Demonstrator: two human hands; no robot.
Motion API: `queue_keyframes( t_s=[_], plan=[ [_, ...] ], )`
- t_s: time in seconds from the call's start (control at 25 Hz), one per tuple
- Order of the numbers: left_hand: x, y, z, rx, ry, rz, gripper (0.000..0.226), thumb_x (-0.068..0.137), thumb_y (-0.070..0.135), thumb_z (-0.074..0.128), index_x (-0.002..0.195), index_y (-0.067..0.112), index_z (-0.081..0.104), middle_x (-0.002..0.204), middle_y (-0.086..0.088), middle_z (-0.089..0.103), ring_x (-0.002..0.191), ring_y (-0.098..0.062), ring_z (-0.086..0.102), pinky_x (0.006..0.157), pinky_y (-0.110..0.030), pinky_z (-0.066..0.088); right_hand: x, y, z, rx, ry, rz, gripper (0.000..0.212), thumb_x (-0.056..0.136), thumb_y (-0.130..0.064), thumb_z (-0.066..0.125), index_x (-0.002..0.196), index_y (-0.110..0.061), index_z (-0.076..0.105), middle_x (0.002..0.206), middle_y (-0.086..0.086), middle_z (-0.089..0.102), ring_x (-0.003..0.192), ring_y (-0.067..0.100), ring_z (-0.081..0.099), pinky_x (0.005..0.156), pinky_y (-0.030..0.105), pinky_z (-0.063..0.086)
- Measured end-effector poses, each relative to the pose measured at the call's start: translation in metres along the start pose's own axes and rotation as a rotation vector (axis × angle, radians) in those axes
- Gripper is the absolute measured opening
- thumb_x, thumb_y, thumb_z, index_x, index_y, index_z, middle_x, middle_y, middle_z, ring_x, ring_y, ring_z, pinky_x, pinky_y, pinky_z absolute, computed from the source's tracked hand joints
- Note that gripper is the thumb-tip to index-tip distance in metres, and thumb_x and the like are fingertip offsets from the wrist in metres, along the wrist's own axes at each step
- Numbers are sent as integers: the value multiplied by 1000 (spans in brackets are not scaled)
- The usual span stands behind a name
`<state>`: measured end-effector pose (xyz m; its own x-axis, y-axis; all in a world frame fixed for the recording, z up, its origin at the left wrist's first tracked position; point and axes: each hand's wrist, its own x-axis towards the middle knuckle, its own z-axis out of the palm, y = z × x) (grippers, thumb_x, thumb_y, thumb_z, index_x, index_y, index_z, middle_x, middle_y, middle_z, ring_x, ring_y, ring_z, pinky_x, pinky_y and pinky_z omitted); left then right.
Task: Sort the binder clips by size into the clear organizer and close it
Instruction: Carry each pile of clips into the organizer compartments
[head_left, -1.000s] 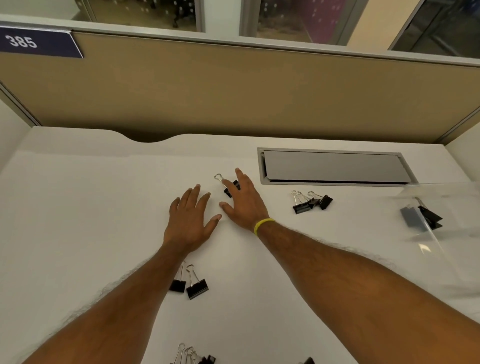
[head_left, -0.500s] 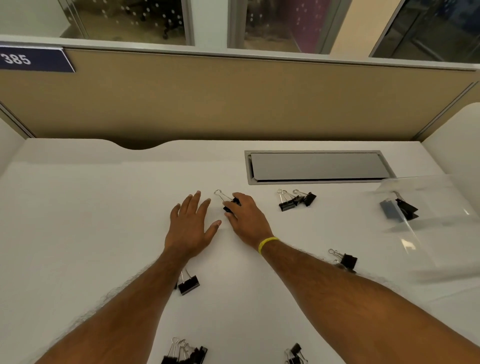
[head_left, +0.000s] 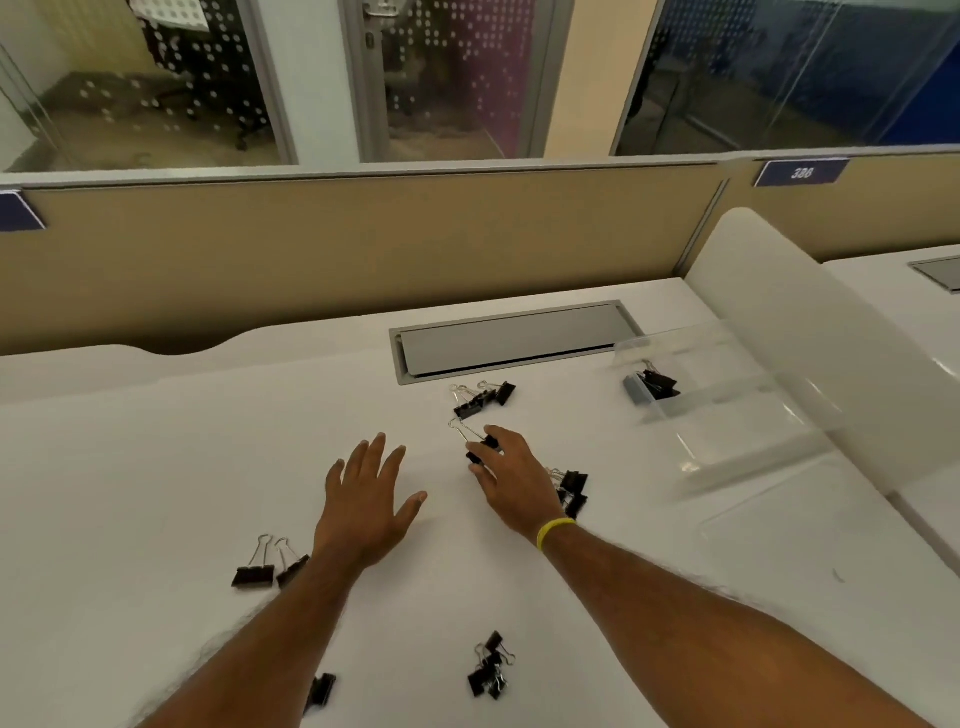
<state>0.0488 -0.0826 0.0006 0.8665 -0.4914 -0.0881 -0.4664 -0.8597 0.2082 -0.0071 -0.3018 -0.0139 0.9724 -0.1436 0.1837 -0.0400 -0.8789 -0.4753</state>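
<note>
The right hand (head_left: 511, 478) pinches one black binder clip (head_left: 480, 448) between thumb and fingers; the wire handles of the clip point to the far left. The left hand (head_left: 366, 493) is released, its fingers spread and flat on the white desk (head_left: 130, 467). The clear organizer (head_left: 737, 415) is at the far right, somewhat blurred, with stored clips (head_left: 655, 385) in one compartment. More clips lie loose on the desk: a far pair (head_left: 483, 397) just beyond the right hand, a left pair (head_left: 262, 569) beside the left wrist, and a near cluster (head_left: 491, 670) between the forearms.
</note>
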Motion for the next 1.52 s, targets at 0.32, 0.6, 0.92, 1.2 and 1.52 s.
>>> queue_keyframes(
  t_s=[0.32, 0.6, 0.92, 1.2, 1.52],
  plan=[
    [18, 79, 0, 51, -28, 122, 94, 75, 73, -4, 154, 26, 15, 164, -4, 2, 151, -24, 1, 120, -49, 8, -28, 90, -81, -24, 207, 191, 30, 97, -28, 55, 125, -19, 63, 139, 5, 48, 130, 18, 43, 97, 34, 48],
    [54, 140, 6, 21, 2, 213, 84, 84, 73, 13, 152, 24, 25, 162, -8, 14, 150, -27, 10, 118, -51, 11, -2, 155, -121, -19, 269, 285, 29, 95, -25, 57, 121, -16, 65, 135, 8, 51, 128, 23, 44, 97, 36, 47],
    [83, 162, 14, 16, -4, 203, 89, 79, 74, 6, 152, 26, 21, 163, -4, 10, 150, -24, 6, 119, -49, 6, 55, 224, -151, 2, 286, 420, 26, 95, -23, 51, 111, -10, 67, 112, 9, 61, 112, 27, 48, 92, 41, 47],
    [90, 159, 21, 47, -32, 190, 90, 79, 75, 3, 153, 26, 20, 163, -3, 8, 150, -23, 6, 119, -48, 6, 73, 242, -142, 41, 132, 451, 36, 96, -26, 53, 127, -9, 57, 131, 12, 54, 127, 29, 43, 105, 40, 40],
    [81, 159, 17, 54, -41, 196, 92, 78, 75, 2, 153, 25, 20, 163, -5, 9, 150, -24, 6, 119, -49, 9, 42, 229, -139, -20, 131, 398, 58, 91, -46, 56, 139, -16, 44, 144, 7, 43, 136, 26, 36, 111, 41, 37]
  ],
)
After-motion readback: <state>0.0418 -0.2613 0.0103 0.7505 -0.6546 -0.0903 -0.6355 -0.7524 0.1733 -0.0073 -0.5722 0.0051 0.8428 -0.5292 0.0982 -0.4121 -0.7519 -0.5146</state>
